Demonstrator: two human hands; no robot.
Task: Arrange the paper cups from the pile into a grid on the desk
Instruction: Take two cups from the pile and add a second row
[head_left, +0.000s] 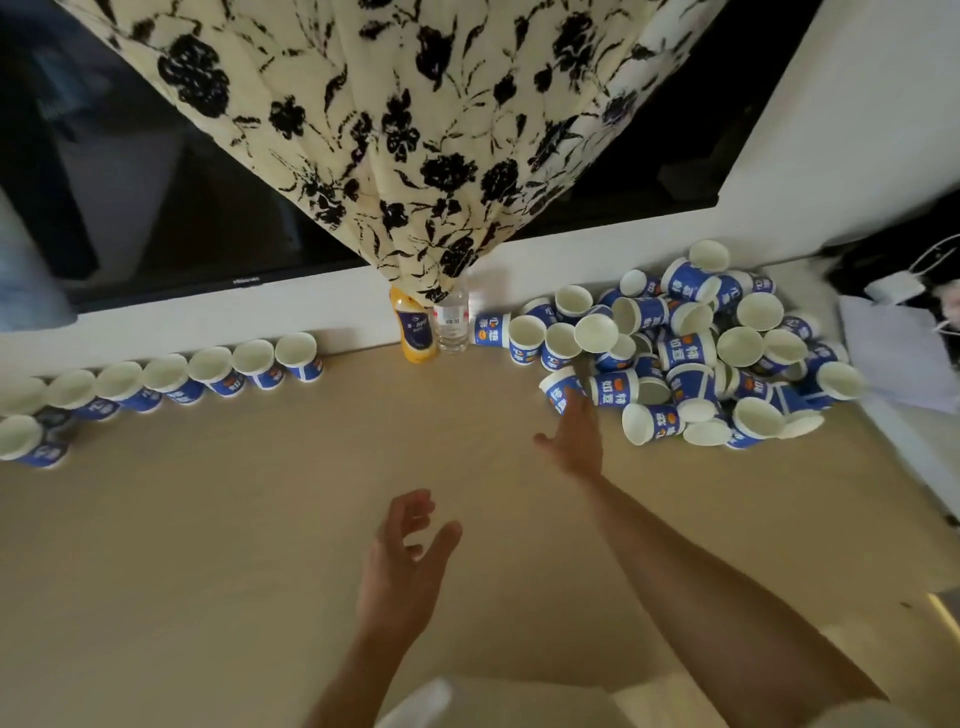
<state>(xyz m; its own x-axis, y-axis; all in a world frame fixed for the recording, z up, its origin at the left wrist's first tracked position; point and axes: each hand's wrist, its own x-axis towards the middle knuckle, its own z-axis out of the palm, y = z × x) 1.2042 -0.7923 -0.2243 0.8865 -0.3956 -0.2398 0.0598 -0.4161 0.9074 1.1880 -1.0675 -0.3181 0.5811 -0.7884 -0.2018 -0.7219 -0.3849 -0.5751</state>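
A pale wooden desk (260, 519) runs up to a white ledge, and behind the ledge stands a dark screen (156, 197). A cream curtain (405, 130) printed with black flowers hangs down over the middle of it. Where the curtain ends, a yellow bottle (414, 330) and a clear bottle (452, 325) stand side by side at the back of the desk, touching or nearly so.

To the right of the bottles lies the pile of paper cups (701, 353), blue with white insides, heaped against the back corner. Most of them are tipped on their sides with mouths facing every way. At the back left, a row of upright cups (208, 371) stands rim to rim along the ledge. One more upright cup (26, 441) sits in front of the row's far left end, starting a second line.

The right hand (574, 441) is stretched out to the near left edge of the pile, thumb spread wide. Its fingers are straight and reach a tilted cup (558, 392) there; motion blur hides whether they quite touch it. The left hand (402, 566) is above the bare middle of the desk, well apart from the cups, fingers loosely curled and holding nothing.

Something white (893, 353) lies past the pile on the right.
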